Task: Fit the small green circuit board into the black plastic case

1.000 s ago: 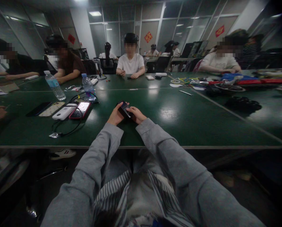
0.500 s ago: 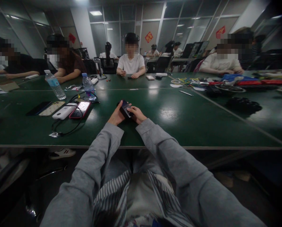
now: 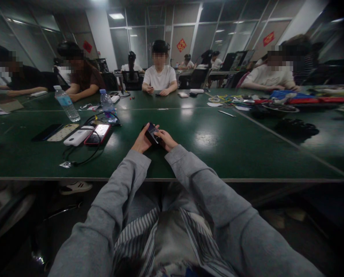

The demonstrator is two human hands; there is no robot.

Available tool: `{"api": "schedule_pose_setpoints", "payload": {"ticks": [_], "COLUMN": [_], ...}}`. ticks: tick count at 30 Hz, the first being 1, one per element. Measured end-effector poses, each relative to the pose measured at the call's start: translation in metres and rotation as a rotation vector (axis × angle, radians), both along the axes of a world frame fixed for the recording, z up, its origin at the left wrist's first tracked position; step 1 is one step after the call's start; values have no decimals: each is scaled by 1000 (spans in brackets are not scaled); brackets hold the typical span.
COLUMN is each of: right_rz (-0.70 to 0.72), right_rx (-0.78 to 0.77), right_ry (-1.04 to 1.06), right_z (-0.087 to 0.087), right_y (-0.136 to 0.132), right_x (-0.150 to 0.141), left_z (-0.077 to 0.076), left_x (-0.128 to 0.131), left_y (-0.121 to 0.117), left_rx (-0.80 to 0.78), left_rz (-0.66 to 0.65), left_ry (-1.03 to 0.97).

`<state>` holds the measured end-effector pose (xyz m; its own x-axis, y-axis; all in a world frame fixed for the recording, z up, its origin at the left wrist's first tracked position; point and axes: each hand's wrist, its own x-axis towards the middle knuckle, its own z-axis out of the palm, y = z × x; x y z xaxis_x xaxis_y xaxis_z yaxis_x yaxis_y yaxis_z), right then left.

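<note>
A small dark rectangular object with light markings on its face is held just above the near side of the green table. My left hand grips it along the left side, thumb up on the edge. From the right, my right hand is closed at its lower right part, with the thumb and fingers on the marked face. The object's underside is hidden, and its exact kind is too small to make out.
Left on the green table lie a lit phone, a white power bank with a black cable, and two other phones. Two water bottles stand behind. Cables and bags lie far right. Several people sit around.
My right thumb and fingers have shifted slightly over the face of the dark object. My left hand and the object stay almost in place.
</note>
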<state>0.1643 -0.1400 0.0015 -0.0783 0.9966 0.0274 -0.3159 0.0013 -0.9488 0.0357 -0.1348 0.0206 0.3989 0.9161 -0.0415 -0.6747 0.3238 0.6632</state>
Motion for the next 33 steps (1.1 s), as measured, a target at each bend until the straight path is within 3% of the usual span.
{"api": "schedule_pose_setpoints", "payload": {"ticks": [4,8,13,17,21,27,33], "right_rz": [-113,-119,-225,-234,-218,-241,-393], "right_rx": [117,211,490,601,611,583,563], "right_ry": [-169,-299,-572,-776,-859,-815,-768], "right_z": [-7,-12,-12,-12,-13,-9,4], "right_y": [5,8,6,0,-2,-4,-11], "right_x": [-2,-1,3,2,1,2,4], "left_z": [-1,-3,-5,-4,0,1,-6], "left_x": [1,1,0,0,0,-2,-5], "left_y": [0,2,6,8,6,3,9], "left_rx": [3,-4,-47,-84,-106,-138,-171], "left_rz": [12,14,31,76,56,56,87], "left_ry": [-3,-4,12,13,-6,-5,-14]}}
